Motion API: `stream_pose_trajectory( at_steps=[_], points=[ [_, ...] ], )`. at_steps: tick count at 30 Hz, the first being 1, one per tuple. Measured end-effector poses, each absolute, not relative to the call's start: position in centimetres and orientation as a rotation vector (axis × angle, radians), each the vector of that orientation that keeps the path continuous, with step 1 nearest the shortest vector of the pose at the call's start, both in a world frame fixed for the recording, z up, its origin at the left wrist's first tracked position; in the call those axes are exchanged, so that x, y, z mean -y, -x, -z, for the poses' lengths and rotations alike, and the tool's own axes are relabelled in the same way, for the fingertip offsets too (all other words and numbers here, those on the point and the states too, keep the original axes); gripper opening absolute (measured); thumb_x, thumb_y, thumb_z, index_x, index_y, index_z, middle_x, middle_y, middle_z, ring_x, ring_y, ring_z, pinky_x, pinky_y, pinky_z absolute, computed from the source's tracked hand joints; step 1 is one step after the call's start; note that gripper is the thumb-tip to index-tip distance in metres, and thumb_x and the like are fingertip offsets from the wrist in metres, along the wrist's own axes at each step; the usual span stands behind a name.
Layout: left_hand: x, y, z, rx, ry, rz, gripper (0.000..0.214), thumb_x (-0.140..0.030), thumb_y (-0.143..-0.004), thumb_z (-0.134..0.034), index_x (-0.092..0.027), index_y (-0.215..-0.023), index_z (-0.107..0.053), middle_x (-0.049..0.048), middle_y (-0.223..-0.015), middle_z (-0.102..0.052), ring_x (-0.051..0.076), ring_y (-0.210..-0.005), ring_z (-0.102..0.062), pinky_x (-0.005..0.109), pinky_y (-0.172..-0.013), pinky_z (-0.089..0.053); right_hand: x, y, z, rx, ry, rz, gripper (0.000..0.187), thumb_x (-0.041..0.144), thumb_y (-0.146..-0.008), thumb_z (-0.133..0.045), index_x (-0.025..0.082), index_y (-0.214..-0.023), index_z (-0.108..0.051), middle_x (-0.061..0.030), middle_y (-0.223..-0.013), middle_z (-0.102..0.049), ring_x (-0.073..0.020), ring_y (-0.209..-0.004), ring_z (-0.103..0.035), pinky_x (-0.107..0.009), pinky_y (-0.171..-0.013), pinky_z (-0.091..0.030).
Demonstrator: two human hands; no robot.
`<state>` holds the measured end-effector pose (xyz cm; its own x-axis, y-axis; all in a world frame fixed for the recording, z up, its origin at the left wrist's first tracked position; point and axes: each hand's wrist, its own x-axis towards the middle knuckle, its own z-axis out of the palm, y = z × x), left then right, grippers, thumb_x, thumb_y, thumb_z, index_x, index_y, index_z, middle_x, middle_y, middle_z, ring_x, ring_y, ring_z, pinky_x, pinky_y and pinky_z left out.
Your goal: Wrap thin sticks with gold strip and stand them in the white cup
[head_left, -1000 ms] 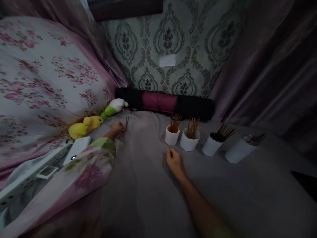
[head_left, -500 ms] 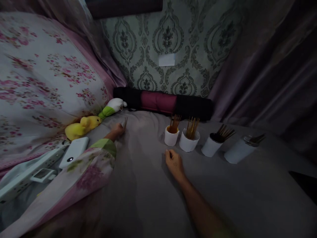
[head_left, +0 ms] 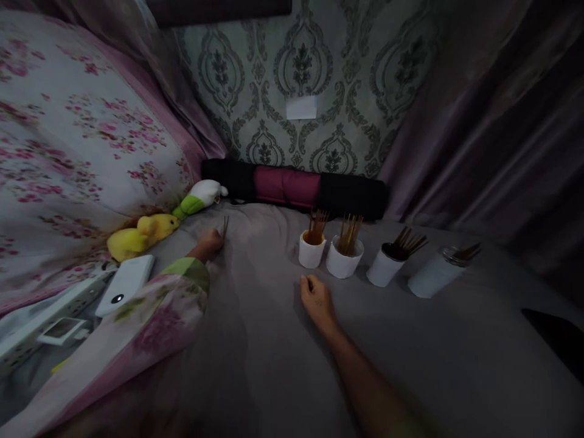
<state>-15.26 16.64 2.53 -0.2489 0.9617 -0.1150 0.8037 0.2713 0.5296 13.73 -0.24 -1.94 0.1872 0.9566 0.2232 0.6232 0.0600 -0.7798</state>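
On the left, my left hand (head_left: 209, 244) is closed around a few thin brown sticks (head_left: 225, 227), which point upward from its fingers. My right hand (head_left: 316, 302) rests on the grey sheet as a loose fist, with nothing showing in it. Just beyond it stands a white-wrapped cup (head_left: 311, 256) holding thin sticks. To its right come a wider white cup (head_left: 344, 265) with sticks, a white cup with a dark inside (head_left: 384, 271) and sticks, and a white-wrapped jar (head_left: 431, 280) with sticks leaning out.
A black and maroon rolled bag (head_left: 287, 185) lies along the wall. At left are a yellow plush toy (head_left: 132, 240), a white and green plush toy (head_left: 201, 196), a white device (head_left: 128, 285) and a power strip (head_left: 68, 310). A dark flat object (head_left: 554, 337) lies at right.
The view has turned slightly, so everything sits a little farther left in it. Both hands keep their poses, and the sticks remain in my left hand.
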Motion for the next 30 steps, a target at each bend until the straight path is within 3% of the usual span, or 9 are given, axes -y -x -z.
stream_pose_trajectory(
  at_steps=[6, 13, 17, 24, 30],
  points=[
    [-16.87, 15.39, -2.16, -2.254, -1.619, -0.441, 0.025, -0.008, -0.073, -0.052, -0.016, -0.051, -0.042, -0.0008, -0.042, -0.031, 0.015, -0.061, -0.046, 0.021, -0.057, -0.032, 0.26, -13.71, 1.98, 1.517, 1.647, -0.524, 0.035, 0.039, -0.083, -0.034, 0.018, -0.059, -0.047, -0.0003, -0.056, -0.052, -0.0104, -0.049, -0.041, -0.024, -0.049, -0.023],
    [-17.14, 15.45, -2.0, -2.282, -1.666, -0.388, 0.022, -0.006, -0.07, -0.053, -0.014, -0.052, -0.044, 0.0004, -0.045, -0.034, 0.017, -0.068, -0.05, 0.023, -0.062, -0.036, 0.29, -13.68, 1.82, 1.518, 1.642, -0.553, 0.034, 0.038, -0.084, -0.034, 0.019, -0.06, -0.048, -0.001, -0.058, -0.054, -0.0114, -0.053, -0.044, -0.023, -0.051, -0.024],
    [-17.18, 15.42, -2.09, -2.3, -1.694, -0.317, 0.014, -0.01, -0.068, -0.054, -0.013, -0.056, -0.05, 0.0049, -0.051, -0.046, 0.022, -0.074, -0.055, 0.026, -0.065, -0.04, 0.22, -13.71, 1.89, 1.525, 1.665, -0.519, 0.035, 0.038, -0.084, -0.034, 0.018, -0.059, -0.047, 0.0006, -0.054, -0.05, -0.0104, -0.05, -0.041, -0.023, -0.049, -0.022],
    [-17.25, 15.5, -2.04, -2.31, -1.699, -0.267, 0.009, -0.015, -0.07, -0.054, -0.009, -0.069, -0.061, 0.0159, -0.079, -0.062, 0.029, -0.088, -0.058, 0.031, -0.07, -0.043, 0.22, -13.78, 1.93, 1.534, 1.68, -0.503, 0.035, 0.038, -0.084, -0.035, 0.017, -0.058, -0.047, 0.0019, -0.053, -0.047, -0.0093, -0.049, -0.038, -0.023, -0.049, -0.021],
    [-17.32, 15.69, -2.01, -2.263, -1.634, -0.369, 0.021, -0.029, -0.08, -0.054, -0.011, -0.089, -0.059, 0.0075, -0.09, -0.061, 0.018, -0.084, -0.058, 0.034, -0.073, -0.046, 0.03, -13.74, 2.19, 1.523, 1.668, -0.527, 0.035, 0.039, -0.084, -0.035, 0.017, -0.06, -0.049, 0.0013, -0.054, -0.048, -0.0096, -0.05, -0.039, -0.023, -0.049, -0.02]
  ],
)
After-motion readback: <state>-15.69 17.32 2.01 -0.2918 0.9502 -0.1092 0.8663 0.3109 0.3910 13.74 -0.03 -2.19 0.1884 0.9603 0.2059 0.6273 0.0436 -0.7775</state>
